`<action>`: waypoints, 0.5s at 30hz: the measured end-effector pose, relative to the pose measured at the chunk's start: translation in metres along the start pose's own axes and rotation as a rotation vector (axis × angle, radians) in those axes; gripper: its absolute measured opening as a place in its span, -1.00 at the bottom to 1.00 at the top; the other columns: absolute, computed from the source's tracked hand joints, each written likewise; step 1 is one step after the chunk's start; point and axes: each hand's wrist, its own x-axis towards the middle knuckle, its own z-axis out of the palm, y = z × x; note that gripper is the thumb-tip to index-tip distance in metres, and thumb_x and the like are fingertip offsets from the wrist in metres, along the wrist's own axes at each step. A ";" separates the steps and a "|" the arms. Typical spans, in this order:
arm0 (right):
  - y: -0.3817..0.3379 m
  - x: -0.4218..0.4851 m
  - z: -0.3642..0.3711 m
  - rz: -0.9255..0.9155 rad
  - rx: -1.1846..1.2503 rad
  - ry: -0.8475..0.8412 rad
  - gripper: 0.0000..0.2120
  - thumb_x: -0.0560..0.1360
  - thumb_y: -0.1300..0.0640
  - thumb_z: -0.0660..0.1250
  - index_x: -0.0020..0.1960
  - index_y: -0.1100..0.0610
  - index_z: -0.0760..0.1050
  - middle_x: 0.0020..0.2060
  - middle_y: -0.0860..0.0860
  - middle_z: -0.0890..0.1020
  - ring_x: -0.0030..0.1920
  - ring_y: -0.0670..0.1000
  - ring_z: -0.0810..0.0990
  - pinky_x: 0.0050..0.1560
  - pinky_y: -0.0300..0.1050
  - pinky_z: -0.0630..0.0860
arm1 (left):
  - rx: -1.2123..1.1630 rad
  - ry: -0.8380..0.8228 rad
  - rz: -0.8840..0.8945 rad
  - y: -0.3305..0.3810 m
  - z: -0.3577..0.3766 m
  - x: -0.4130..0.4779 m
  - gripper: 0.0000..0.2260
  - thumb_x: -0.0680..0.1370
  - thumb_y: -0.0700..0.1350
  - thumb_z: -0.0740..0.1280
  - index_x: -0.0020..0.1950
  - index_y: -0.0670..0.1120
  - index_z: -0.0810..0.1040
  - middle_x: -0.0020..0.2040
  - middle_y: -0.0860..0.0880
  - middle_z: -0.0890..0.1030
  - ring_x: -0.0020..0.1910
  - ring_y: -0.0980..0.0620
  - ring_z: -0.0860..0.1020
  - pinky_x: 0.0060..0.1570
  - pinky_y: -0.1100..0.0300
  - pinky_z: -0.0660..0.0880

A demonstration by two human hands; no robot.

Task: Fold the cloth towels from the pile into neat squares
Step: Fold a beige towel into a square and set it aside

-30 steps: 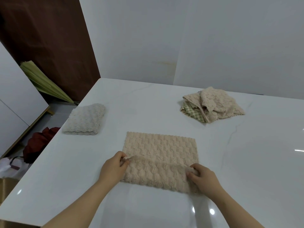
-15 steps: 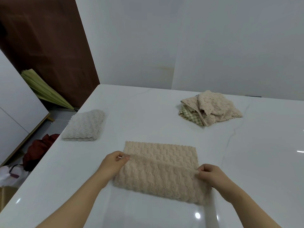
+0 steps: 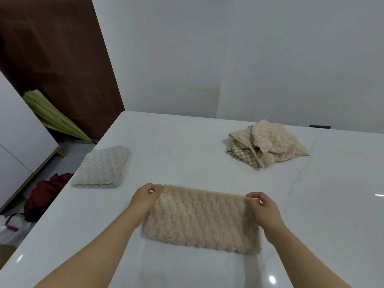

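Beige towel (image 3: 202, 219), fluffy with a bumpy weave, lies flat on the table (image 3: 187, 146) at near centre. It forms a wide rectangle, long side running left to right, and looks doubled over, with a scalloped near edge.

Left hand (image 3: 144, 201) is at the towel's far-left corner, thumb and fingers curled in and pinching the edge. Right hand (image 3: 262, 208) is at the far-right corner, with the same pinch between thumb and bent fingers. Both forearms are bare and come in from the near side. The hands sit level with each other along the far edge.

Table is white and glossy with faint grey veins, and light spots reflect near its near edge.

Far right of the towel, well apart, sits the pile (image 3: 268, 142): crumpled beige towels of the same weave. A green-and-cream checked cloth (image 3: 239, 150) pokes out underneath on the pile's left side.

Far left, near the table's left edge, is a folded white towel (image 3: 102, 167), a squarish, thick stack.

Off the table to the left, on the floor, a dark red cloth (image 3: 47, 190) lies bunched up. A white bag (image 3: 10, 229) sits just near of it, at the frame edge; cannot tell what it contains. A green folded item (image 3: 52, 117) leans against a brown panel (image 3: 58, 59). A white board (image 3: 18, 132) stands at far left. A plain grey-white wall (image 3: 228, 59) runs behind the table.
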 end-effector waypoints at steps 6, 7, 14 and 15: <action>0.001 0.009 0.007 0.102 0.011 0.007 -0.84 0.53 0.22 0.23 0.11 0.12 0.40 -0.10 0.05 0.51 -0.24 -0.03 0.45 -0.30 -0.20 0.37 | 0.059 0.028 -0.065 -0.010 0.004 0.010 -0.85 0.58 -0.03 0.23 -0.03 -0.08 0.51 -0.01 -0.11 0.58 0.02 -0.14 0.55 0.06 0.00 0.48; 0.003 0.011 0.007 0.112 -0.017 0.016 -0.87 0.53 0.21 0.23 0.08 0.16 0.42 -0.12 0.05 0.52 -0.24 -0.03 0.45 -0.29 -0.20 0.37 | 0.063 0.029 -0.084 -0.012 0.004 0.010 -0.86 0.58 -0.04 0.23 -0.05 -0.07 0.52 -0.01 -0.13 0.59 0.03 -0.15 0.56 0.06 -0.03 0.50; 0.003 0.019 0.011 0.046 -0.132 0.090 -0.91 0.56 0.18 0.19 -0.04 0.15 0.46 -0.23 -0.02 0.52 -0.26 0.01 0.44 -0.31 -0.14 0.37 | 0.057 0.065 -0.064 -0.013 0.005 0.013 -0.88 0.59 -0.08 0.20 -0.09 -0.06 0.50 -0.10 -0.08 0.56 -0.13 -0.09 0.52 -0.12 0.07 0.45; 0.002 0.019 0.012 0.045 -0.131 0.095 -0.90 0.57 0.17 0.17 -0.03 0.14 0.45 -0.24 -0.02 0.51 -0.29 0.02 0.43 -0.34 -0.14 0.36 | 0.061 0.067 -0.056 -0.013 0.006 0.013 -0.88 0.59 -0.08 0.19 -0.08 -0.06 0.49 -0.11 -0.07 0.55 -0.16 -0.07 0.50 -0.16 0.11 0.43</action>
